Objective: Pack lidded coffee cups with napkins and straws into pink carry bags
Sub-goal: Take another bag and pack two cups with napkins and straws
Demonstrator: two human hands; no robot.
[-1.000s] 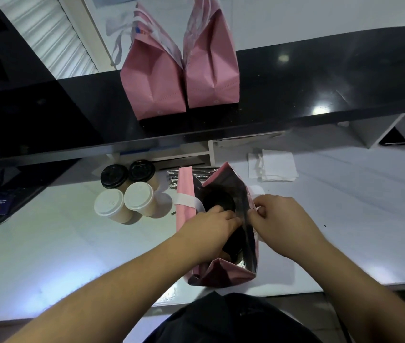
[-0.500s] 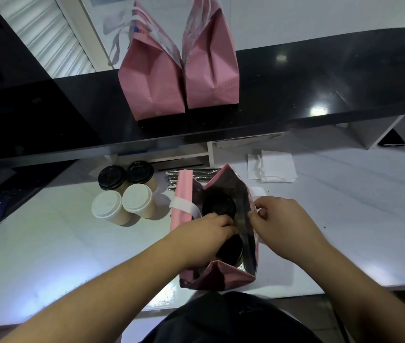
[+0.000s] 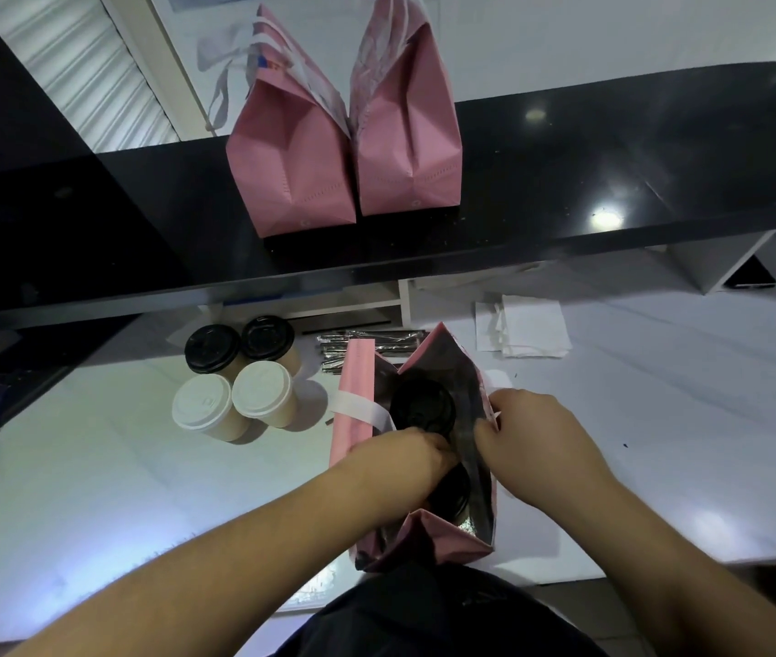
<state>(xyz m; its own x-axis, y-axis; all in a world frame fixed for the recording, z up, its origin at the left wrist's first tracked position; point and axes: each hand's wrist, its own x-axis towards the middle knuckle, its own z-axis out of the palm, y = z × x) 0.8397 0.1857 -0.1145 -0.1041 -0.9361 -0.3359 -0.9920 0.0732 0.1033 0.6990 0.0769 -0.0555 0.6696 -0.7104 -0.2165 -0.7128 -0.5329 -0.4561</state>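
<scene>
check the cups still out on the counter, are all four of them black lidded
No: of the four cups beside the open pink bag, two have black lids and two have white lids.

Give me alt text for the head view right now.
Both hands work at an open pink bag on a white counter: the left hand reaches inside among black-lidded cups, the right hand pinches the bag's edge. Four more cups, straws and napkins sit behind it.
</scene>
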